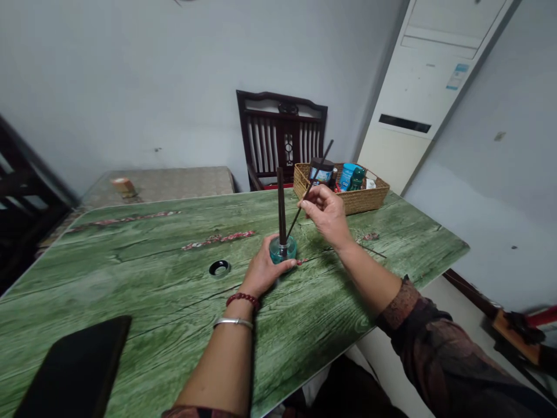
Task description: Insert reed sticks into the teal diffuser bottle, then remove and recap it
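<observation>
Green wood-grain table [169, 302]: my left hand [264, 270] cups teal diffuser bottle [290, 252], my right hand [327, 215] pinches a reed [312, 182]. Step, seemingly: inserting; next needs steady downward guiding.

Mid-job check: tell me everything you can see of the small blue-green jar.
The jar is squat, rounded and see-through, apparently glass, tinted blue-green, with a clearer neck. It appears to stand upright on the green table. The left hand cups its left side, thumb across the near lower side. Dark sticks rise from its uncapped mouth. A thinner stick, held by the right hand, slants down to the rim; whether its tip is inside is unclear.
</observation>
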### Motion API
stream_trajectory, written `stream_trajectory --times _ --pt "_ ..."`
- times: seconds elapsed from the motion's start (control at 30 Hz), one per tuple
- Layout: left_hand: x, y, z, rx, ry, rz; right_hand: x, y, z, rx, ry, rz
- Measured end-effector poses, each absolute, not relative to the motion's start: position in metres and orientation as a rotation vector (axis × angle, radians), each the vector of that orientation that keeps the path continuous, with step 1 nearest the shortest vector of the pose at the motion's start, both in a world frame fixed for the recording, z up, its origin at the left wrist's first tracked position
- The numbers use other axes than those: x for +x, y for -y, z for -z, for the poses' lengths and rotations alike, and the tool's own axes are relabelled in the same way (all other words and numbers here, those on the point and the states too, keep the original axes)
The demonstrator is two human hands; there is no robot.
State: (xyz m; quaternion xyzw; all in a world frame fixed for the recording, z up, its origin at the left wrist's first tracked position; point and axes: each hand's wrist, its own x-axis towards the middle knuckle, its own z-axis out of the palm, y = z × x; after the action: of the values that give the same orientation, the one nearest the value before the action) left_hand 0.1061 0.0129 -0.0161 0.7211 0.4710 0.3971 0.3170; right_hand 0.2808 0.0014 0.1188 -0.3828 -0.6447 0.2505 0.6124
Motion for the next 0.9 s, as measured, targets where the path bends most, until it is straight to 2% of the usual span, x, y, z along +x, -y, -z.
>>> stream_trajectory --times 0.4,0.57,0.67,0.77,0.9 --pt "0.105 -0.016 0.020 1.905 -1.232 -1.083 0.261 -0.019 -0.083 -1.090 1.653 -0.514" --pt "0.105 -0.015 0.017 1.914 -1.235 -1.061 0.300 -0.009 -0.064 -1.274 1.744 -0.320" --pt "0.105 -0.015 0.018 1.903 -1.248 -1.045 0.352 -0.005 -0.053 -1.511 1.787 -0.101" --pt "0.104 -0.016 0.019 1.902 -1.243 -1.039 0.403 -0.002 -0.040 -1.976 1.858 0.067" --pt "0.104 -0.017 0.021 1.911 -1.212 -1.056 0.436 0.001 -0.021 -2.353 1.949 0.135"
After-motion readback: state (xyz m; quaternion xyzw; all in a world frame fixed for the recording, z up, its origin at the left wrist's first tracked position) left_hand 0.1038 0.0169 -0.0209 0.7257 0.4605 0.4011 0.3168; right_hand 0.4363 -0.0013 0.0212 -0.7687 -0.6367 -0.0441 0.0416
